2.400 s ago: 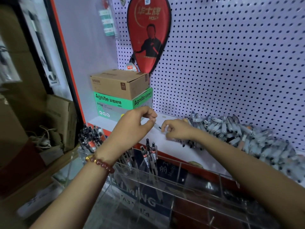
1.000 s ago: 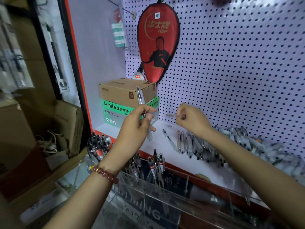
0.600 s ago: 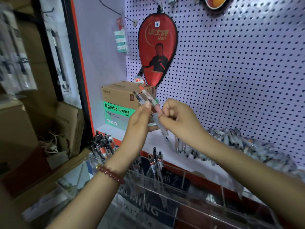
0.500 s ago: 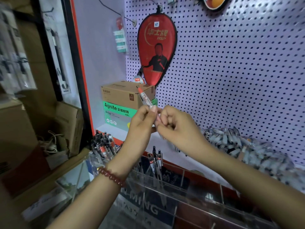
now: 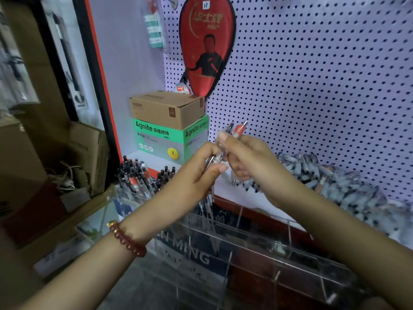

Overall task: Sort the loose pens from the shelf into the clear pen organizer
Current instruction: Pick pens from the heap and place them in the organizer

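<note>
Both hands meet in front of the pegboard, above the clear pen organizer [image 5: 245,233]. My left hand [image 5: 196,173] pinches the lower part of a clear pen [image 5: 218,154] between thumb and fingers. My right hand [image 5: 250,157] grips the upper part of the held pens; a red-topped pen [image 5: 239,130] sticks up from its fingers beside a dark-tipped one. A heap of loose pens [image 5: 330,177] lies on the white shelf [image 5: 225,186] to the right. Several pens [image 5: 136,177] stand in the organizer's left compartments.
A brown carton [image 5: 165,108] sits on a green Agnite box [image 5: 165,139] at the shelf's left end. A red racket cover [image 5: 206,41] hangs on the pegboard [image 5: 312,74]. Cardboard boxes [image 5: 87,151] and cables lie at the far left.
My hands have come lower with the pens. The red-topped pen now points up and to the right out of my right hand; before it leaned left above my left hand.
</note>
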Action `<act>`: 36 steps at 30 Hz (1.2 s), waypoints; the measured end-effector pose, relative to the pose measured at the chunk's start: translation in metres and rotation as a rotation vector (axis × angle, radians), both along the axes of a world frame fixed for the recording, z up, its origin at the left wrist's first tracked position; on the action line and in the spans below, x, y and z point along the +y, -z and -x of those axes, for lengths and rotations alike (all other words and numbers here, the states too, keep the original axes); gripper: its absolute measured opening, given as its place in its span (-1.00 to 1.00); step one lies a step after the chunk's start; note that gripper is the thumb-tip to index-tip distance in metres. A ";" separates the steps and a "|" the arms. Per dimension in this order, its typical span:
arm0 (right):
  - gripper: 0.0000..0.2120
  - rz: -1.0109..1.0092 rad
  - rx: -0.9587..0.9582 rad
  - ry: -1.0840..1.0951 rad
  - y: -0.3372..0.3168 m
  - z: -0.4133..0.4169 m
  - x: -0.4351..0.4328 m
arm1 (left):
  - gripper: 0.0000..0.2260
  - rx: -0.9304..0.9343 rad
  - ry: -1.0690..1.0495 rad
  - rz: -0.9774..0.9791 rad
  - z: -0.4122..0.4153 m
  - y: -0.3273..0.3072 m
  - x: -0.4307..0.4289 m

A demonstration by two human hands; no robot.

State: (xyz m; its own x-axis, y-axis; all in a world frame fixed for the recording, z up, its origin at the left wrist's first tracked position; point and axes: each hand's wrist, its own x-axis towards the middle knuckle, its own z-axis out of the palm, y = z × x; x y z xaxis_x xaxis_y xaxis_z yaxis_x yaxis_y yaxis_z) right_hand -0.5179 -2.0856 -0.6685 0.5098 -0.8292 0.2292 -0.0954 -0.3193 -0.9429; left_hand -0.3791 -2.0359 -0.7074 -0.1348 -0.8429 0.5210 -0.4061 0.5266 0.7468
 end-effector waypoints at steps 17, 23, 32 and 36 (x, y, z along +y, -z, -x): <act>-0.78 0.390 0.156 0.218 0.010 0.021 -0.025 | -0.66 -0.223 -0.129 -0.060 -0.019 0.008 -0.013; -0.85 0.288 0.377 0.056 0.022 0.019 -0.028 | -0.51 -0.540 -0.213 -0.164 -0.029 0.006 -0.009; -0.78 0.257 0.608 -0.168 0.045 0.010 -0.024 | -0.49 -0.765 -0.262 -0.187 -0.031 0.005 -0.009; -0.81 0.214 0.687 -0.180 0.046 0.010 -0.020 | -0.53 -0.767 -0.257 -0.184 -0.031 0.004 -0.010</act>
State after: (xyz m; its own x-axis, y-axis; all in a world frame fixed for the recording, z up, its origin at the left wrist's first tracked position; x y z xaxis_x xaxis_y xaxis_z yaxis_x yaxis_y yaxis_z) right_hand -0.5277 -2.1058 -0.7149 0.7202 -0.6925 -0.0430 -0.5705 -0.5557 -0.6048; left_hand -0.3477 -2.0458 -0.7117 -0.1880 -0.9587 0.2133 -0.9289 0.2441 0.2785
